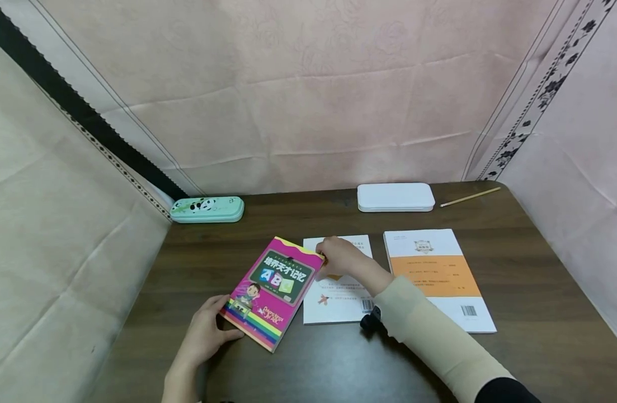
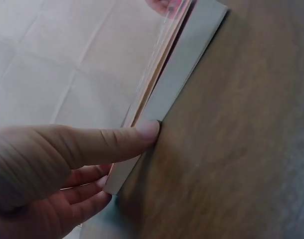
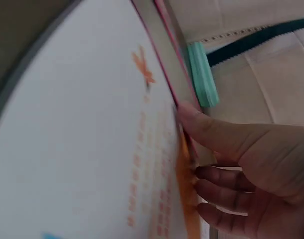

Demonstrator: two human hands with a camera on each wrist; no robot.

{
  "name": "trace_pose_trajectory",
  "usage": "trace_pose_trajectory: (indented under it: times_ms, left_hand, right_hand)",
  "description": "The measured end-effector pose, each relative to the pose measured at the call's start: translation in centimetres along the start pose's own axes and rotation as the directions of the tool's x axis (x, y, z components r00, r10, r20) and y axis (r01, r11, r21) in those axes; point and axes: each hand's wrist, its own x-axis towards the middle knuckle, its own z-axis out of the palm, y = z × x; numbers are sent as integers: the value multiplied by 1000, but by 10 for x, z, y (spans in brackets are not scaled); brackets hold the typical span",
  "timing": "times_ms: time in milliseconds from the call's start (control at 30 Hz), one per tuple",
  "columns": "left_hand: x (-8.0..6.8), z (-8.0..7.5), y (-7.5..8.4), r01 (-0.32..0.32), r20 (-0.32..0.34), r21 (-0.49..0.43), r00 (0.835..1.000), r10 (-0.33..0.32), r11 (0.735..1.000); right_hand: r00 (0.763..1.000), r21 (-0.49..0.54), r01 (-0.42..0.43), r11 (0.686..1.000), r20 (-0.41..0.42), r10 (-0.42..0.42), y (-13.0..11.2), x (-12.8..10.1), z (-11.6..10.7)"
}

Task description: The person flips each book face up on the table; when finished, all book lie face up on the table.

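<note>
I see the pink paperback book with a rainbow-striped edge [image 1: 273, 291] lying between my two hands on the dark wooden table [image 1: 519, 347], its long axis running from near left to far right. My left hand [image 1: 205, 333] pinches its near-left corner, thumb on the edge and fingers curled beneath, while my right hand [image 1: 338, 256] grips the far-right corner above the white paperback with an orange star [image 1: 338, 308]. Both hands are equally close, one at each end.

Glossy paper book [image 1: 272, 290], matt wood table [image 1: 530, 268]
</note>
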Motion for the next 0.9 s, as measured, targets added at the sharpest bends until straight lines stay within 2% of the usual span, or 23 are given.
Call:
trace_pose_trajectory:
  times_ms: [133,400,533,767,900]
  left_hand:
    - [-2,2,0,0,-13,7,1000,0,1000]
    - [-6,6,0,11,-41,23,999,-10,1000]
    - [-5,9,2,17,-48,22,999,-16,1000]
    - [-1,13,3,23,-48,1,999,-23,1000]
    - [-3,14,1,39,-61,3,997,-38,999]
  right_hand:
    - [999,-9,-14,1000,-43,13,-2,5,4]
    - [995,-55,67,996,-76,-71,10,25,8]
    - [995,-30,69,997,-72,-71,14,36,10]
    - [998,78,20,997,-59,-16,15,49,14]
    - [998,78,36,996,-50,-32,14,55,16]
